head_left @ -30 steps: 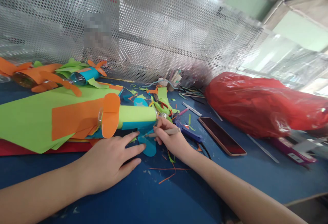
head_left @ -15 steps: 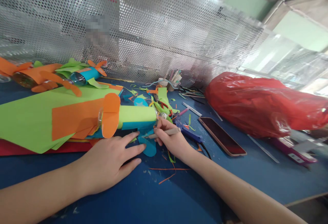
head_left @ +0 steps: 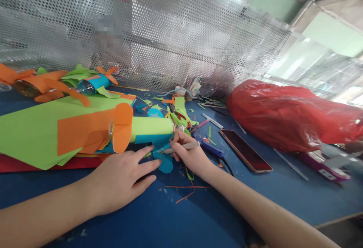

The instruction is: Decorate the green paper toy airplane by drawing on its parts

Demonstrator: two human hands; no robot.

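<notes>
My left hand (head_left: 124,178) lies flat on the blue table (head_left: 159,217), fingers spread, its fingertips pressing the edge of a blue paper piece (head_left: 165,162). My right hand (head_left: 189,153) pinches a grey pen (head_left: 181,147) with its tip on that blue piece. Just behind both hands lies a paper-wrapped bottle craft (head_left: 141,129), green and blue with an orange disc and an orange wing.
Green, orange and red paper sheets (head_left: 31,130) are stacked at the left, with more bottle crafts (head_left: 85,83) behind them. A phone (head_left: 245,150) lies right of my hand, a red plastic bag (head_left: 286,113) beyond it. A perforated metal screen (head_left: 176,36) closes the back. Paper scraps litter the middle.
</notes>
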